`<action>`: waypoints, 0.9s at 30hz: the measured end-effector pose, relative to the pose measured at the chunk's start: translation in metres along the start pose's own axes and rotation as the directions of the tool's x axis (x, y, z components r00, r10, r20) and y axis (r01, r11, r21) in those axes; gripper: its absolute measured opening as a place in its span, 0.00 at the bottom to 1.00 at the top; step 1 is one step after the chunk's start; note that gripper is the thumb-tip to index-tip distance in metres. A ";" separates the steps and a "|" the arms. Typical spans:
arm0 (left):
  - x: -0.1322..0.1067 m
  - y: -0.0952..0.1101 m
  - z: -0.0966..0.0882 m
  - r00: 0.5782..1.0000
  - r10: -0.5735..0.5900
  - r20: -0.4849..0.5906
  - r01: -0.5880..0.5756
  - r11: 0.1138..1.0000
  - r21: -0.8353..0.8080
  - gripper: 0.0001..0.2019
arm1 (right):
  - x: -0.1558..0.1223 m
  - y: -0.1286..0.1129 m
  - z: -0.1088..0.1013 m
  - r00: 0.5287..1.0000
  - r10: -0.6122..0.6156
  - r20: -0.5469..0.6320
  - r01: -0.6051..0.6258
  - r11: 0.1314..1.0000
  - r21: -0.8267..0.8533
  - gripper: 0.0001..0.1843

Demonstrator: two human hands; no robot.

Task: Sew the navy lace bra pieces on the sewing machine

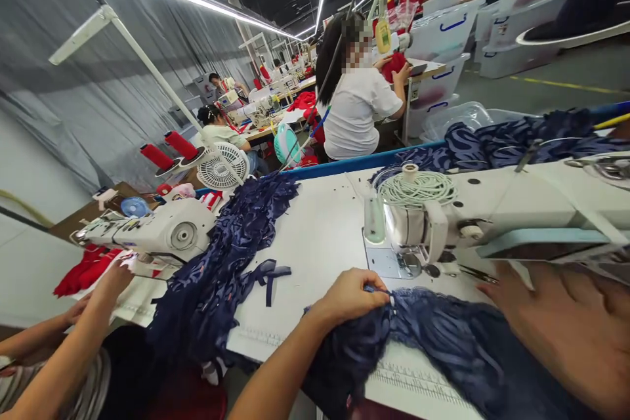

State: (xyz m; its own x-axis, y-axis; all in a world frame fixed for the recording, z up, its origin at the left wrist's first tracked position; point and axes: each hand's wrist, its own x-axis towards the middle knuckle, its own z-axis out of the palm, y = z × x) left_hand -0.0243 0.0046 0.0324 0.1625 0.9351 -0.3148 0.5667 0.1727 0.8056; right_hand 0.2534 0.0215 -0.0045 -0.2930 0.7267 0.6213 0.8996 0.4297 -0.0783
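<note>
Pinched between my left hand's (355, 296) thumb and fingers is the edge of a navy patterned garment piece (443, 328), beside a small white spot. The fabric drapes over the table's front edge and stretches right across the ruler marks. My right hand (561, 335), blurred and palm down, is spread at the right over the dark cloth, its fingers reaching under the sewing machine's (512, 200) arm. A slim dark metal tool, perhaps thread snips (476, 273), points left beside its thumb; whether the hand touches it I cannot tell. The needle area (411, 262) lies just beyond the fabric.
Navy fabric pieces (221, 256) are heaped along the table's left side, with loose strips (270, 275) nearby. A co-worker's arms (83, 335) reach to another sewing machine (152, 233) at left. More navy bundles (492, 144) lie behind my machine. Coiled pale cord (418, 188) sits on top.
</note>
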 end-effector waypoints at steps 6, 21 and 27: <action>-0.025 0.007 0.050 0.887 0.323 -0.330 -0.114 0.846 0.521 0.11 | -0.016 -0.046 0.006 0.851 -0.521 -0.071 0.523 0.824 0.219 0.18; -0.051 -0.035 0.085 0.615 0.781 -0.110 -0.354 0.399 0.846 0.28 | 0.036 -0.061 0.030 0.828 -0.146 0.541 -0.114 0.901 0.418 0.10; -0.059 -0.040 0.082 0.680 0.733 -0.037 -0.384 0.398 0.834 0.34 | 0.040 -0.056 0.035 0.776 -0.102 0.622 -0.205 0.892 0.402 0.11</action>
State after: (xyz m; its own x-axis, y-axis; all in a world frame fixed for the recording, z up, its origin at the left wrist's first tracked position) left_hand 0.0096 -0.0831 -0.0223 0.4961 0.7734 0.3946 0.8362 -0.5479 0.0227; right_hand 0.1802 0.0455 -0.0030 -0.5204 0.8539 0.0054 0.7324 0.4496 -0.5112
